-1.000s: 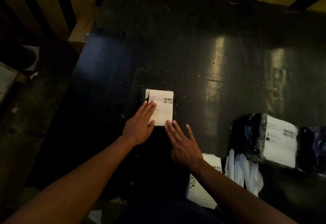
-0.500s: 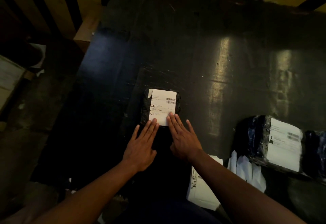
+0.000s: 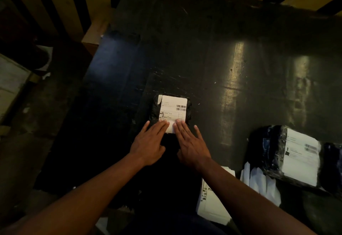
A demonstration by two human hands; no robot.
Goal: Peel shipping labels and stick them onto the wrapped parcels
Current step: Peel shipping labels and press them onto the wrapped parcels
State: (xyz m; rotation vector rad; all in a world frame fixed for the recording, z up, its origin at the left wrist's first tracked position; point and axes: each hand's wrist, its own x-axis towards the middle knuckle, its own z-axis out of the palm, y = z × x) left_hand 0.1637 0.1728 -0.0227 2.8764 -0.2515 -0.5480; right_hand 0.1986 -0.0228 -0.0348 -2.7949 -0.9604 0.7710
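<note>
A small black wrapped parcel lies flat on the dark table. A white shipping label with a barcode covers most of its top. My left hand lies flat, palm down, its fingertips on the label's near left corner. My right hand lies flat beside it, fingertips on the label's near right corner. Neither hand grips anything. A stack of white label sheets sits at the near table edge, partly under my right forearm.
A larger black parcel bearing a white label lies at the right, with another dark parcel beyond it. Loose white backing papers lie in front of it. A slatted wooden wall runs along the back.
My left hand slid down off the label's middle to its near edge. My right hand moved up onto the label's near right corner. Both now press side by side.
</note>
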